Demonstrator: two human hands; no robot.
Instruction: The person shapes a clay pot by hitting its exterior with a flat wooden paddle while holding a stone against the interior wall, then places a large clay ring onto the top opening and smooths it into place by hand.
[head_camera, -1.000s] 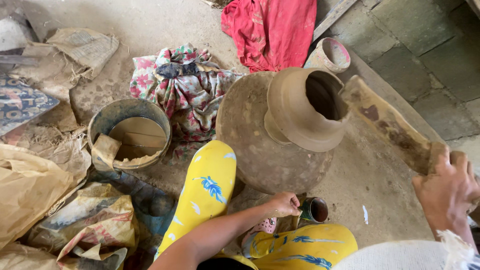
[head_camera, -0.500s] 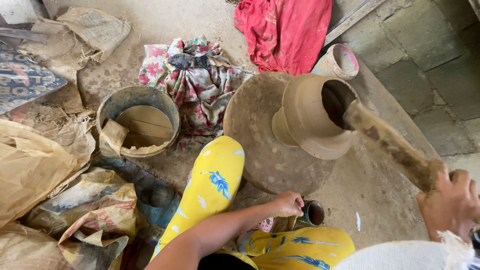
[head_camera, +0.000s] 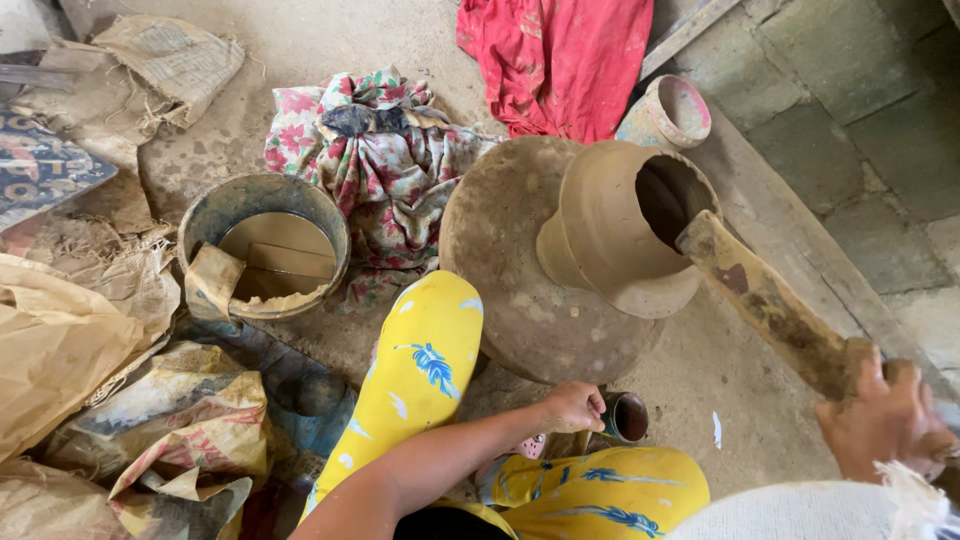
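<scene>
A large round clay pot (head_camera: 520, 270) lies tilted on the dusty floor, its wide neck and mouth facing right. My right hand (head_camera: 885, 420) grips the handle of a flat wooden paddle (head_camera: 770, 305), whose far end rests at the pot's rim. My left hand (head_camera: 572, 405) is closed low against the pot's near side, next to a small dark cup (head_camera: 628, 417); whether it holds anything is hidden. My legs in yellow patterned trousers (head_camera: 425, 370) lie against the pot's base.
A round bucket (head_camera: 262, 245) with muddy water and a rag over its rim stands at the left. A flowered cloth (head_camera: 375, 160) and red cloth (head_camera: 555, 60) lie behind the pot. A small clay vessel (head_camera: 668, 112) sits near a stone ledge. Crumpled sacks (head_camera: 70, 340) fill the left.
The paddle has swung from above the pot's rim down to its mouth edge. My right hand moved with it. My left hand stays at the pot's near side.
</scene>
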